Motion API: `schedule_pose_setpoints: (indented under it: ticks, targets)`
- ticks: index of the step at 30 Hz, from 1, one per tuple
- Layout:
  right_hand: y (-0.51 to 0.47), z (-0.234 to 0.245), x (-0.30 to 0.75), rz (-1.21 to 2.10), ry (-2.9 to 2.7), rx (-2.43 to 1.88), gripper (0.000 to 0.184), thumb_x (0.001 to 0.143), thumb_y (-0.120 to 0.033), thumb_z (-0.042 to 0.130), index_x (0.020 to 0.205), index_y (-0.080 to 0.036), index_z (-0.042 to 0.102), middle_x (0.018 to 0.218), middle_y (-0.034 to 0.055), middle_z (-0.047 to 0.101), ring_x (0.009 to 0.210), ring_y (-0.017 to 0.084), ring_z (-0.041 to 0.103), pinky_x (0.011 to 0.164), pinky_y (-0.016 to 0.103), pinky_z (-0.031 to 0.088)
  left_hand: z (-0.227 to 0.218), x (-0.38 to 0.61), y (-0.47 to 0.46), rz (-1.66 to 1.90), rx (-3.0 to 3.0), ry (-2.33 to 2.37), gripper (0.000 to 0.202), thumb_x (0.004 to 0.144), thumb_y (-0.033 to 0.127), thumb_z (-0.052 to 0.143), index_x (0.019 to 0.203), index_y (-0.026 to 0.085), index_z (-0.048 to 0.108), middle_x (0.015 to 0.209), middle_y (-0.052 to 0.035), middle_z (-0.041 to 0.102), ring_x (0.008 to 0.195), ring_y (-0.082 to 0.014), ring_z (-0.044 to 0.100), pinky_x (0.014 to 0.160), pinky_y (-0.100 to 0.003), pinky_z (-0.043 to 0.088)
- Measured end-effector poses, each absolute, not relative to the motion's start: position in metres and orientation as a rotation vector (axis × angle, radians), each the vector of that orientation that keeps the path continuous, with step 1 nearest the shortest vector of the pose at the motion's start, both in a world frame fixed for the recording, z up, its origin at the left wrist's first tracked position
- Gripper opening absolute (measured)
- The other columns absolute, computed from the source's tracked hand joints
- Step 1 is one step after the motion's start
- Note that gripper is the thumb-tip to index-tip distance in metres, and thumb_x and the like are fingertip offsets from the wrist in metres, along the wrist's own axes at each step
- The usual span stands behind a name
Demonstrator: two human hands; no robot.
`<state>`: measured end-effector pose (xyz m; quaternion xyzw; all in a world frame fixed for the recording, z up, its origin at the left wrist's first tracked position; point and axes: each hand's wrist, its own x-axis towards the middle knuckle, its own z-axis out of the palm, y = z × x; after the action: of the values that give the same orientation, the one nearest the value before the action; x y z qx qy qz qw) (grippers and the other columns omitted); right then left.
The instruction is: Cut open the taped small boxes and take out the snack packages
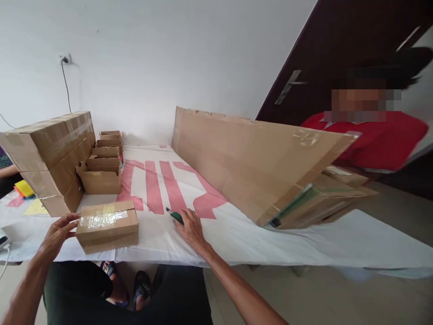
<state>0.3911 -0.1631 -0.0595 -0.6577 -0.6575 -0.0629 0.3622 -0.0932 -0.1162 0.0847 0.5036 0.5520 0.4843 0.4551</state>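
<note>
A small cardboard box [110,225], sealed along its top with clear tape, lies near the front edge of the table. My left hand [60,232] holds its left end, fingers curved against the corner. To the right of the box, my right hand [192,228] rests low over the white cloth with its fingers around a green utility knife [177,217]. The knife's dark tip points away from me to the left. Part of the handle is hidden under my fingers.
Stacked closed boxes [64,153] stand at the left, beside a row of open-topped cardboard boxes [101,178]. A long cardboard panel [237,158] leans across the right side. Behind it is a person in a red shirt [382,140]. Red print marks the tablecloth [243,243].
</note>
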Motion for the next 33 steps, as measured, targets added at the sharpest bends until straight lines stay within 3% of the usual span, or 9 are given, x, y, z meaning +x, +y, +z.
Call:
schedule_pose_setpoints:
  ticks: [3,8,14,21,27,33]
  targets:
    - [-0.161,-0.039,0.352,0.084,-1.736,-1.399,0.047,0.102,-0.044,0.061,0.143,-0.020,0.062,0.135,0.0165,0.068,0.125,0.034,0.063,0.107,0.051,0.053,0.090,-0.087,-0.119,1.205,1.238,1.365,0.055,0.046,0.055,0.100,0.086,0.021,0.081,0.095,-0.0068,0.081,0.086,-0.0257,0.074,0.066,-0.032,0.062]
    - [-0.165,-0.011,0.283,0.500,-1.814,-1.058,0.070,0.102,-0.054,0.062,0.164,-0.026,0.044,0.154,0.0167,0.059,0.131,0.033,0.065,0.104,0.049,0.059,0.095,-0.079,-0.125,1.160,1.270,1.378,0.048,0.054,0.050,0.094,0.088,0.019,0.079,0.092,-0.0064,0.080,0.087,-0.0246,0.073,0.070,-0.031,0.059]
    - [-0.165,-0.011,0.254,0.427,-1.819,-1.047,0.073,0.105,-0.045,0.059,0.171,-0.028,0.033,0.161,0.0168,0.055,0.147,0.036,0.055,0.119,0.058,0.051,0.090,-0.079,-0.123,1.135,1.291,1.464,0.040,0.057,0.046,0.087,0.086,0.019,0.078,0.089,-0.0066,0.080,0.085,-0.0247,0.074,0.069,-0.031,0.055]
    - [-0.161,-0.025,0.255,0.381,-1.824,-1.089,0.076,0.105,-0.041,0.061,0.173,-0.028,0.028,0.163,0.0175,0.052,0.150,0.036,0.052,0.121,0.059,0.050,0.087,-0.079,-0.121,1.132,1.290,1.456,0.040,0.057,0.046,0.089,0.083,0.019,0.076,0.083,-0.0048,0.078,0.079,-0.0217,0.071,0.068,-0.030,0.055]
    - [-0.157,-0.034,0.255,0.332,-1.816,-1.107,0.079,0.105,-0.040,0.061,0.175,-0.031,0.024,0.166,0.0163,0.051,0.152,0.038,0.050,0.121,0.062,0.049,0.084,-0.080,-0.124,1.133,1.324,1.447,0.046,0.056,0.053,0.091,0.085,0.019,0.077,0.089,-0.0057,0.080,0.085,-0.0242,0.073,0.071,-0.033,0.057]
    - [-0.153,-0.033,0.259,0.346,-1.826,-1.095,0.080,0.105,-0.038,0.061,0.175,-0.033,0.022,0.164,0.0152,0.051,0.151,0.035,0.051,0.120,0.058,0.051,0.080,-0.082,-0.130,1.104,1.295,1.381,0.065,0.055,0.060,0.093,0.102,0.018,0.080,0.083,-0.0060,0.079,0.084,-0.0254,0.074,0.077,-0.036,0.057]
